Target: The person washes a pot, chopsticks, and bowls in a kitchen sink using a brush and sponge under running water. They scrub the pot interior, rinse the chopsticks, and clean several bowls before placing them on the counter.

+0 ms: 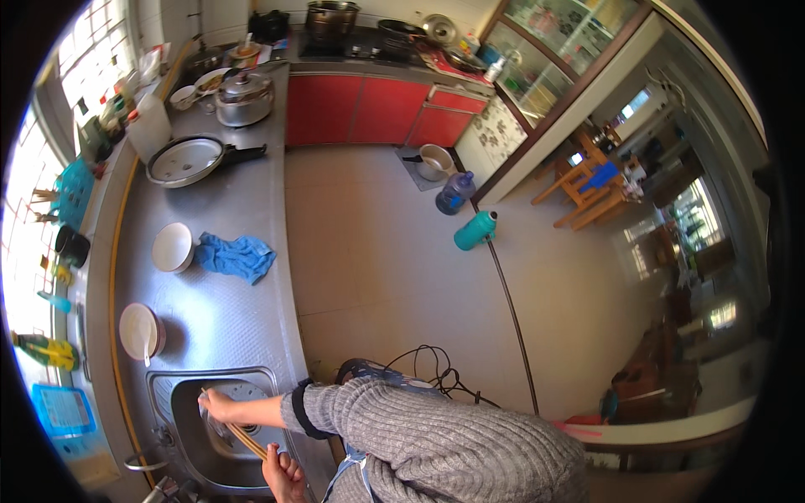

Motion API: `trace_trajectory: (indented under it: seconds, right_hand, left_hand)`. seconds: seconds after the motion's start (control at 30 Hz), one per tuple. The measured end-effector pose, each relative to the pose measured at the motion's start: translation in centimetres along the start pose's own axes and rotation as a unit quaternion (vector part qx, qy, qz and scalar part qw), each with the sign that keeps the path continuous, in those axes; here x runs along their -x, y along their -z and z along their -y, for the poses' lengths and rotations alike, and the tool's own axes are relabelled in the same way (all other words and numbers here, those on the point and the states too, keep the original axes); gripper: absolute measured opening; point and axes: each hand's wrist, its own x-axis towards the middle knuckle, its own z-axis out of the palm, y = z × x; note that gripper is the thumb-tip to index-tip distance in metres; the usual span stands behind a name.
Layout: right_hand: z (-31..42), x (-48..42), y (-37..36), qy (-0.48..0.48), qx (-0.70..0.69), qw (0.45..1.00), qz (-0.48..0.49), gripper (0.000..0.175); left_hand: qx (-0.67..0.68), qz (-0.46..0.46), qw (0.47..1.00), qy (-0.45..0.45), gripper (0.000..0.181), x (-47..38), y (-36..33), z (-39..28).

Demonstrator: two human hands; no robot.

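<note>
Over the stainless steel sink [188, 462], my right hand [220, 405] is closed around the upper part of a bundle of wooden chopsticks [248, 441]. The chopsticks slant down across the basin's near side. At their other end my left hand [283, 475] grips them, with the thumb laid along the sticks. Something pale and translucent shows under my right hand; whether it is a cloth or water cannot be made out. A drain and a perforated plate [242, 391] are partly visible in the basin, the drain half hidden by my right forearm.
On the steel counter [233, 327] are a bowl with a white spoon [141, 332], a white bowl [173, 247], a blue cloth [236, 256], a pan [187, 160] and a lidded pot [244, 100]. A faucet [148, 464] stands by the sink. A green flask [475, 231] is on the floor.
</note>
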Motion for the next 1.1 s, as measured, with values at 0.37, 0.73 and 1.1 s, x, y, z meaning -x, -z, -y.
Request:
trace_trajectory:
  seconds: [0.37,0.73,1.1]
  right_hand:
    - [-0.4,-2.3,-4.6,-0.115,-0.219,0.963,-0.109,0.029]
    - [-8.0,-0.7,-6.6,-0.123,-0.22,0.966,0.052,0.029]
    - [-3.3,5.5,-4.7,0.139,0.232,0.96,-0.071,0.023]
  left_hand:
    - [-0.402,-0.216,0.791,-0.408,0.035,-6.1,2.7,0.6]
    - [-0.45,-0.249,0.756,-0.405,0.031,-2.7,3.1,2.2]
    - [-0.509,-0.27,0.795,-0.192,0.054,0.6,1.7,0.2]
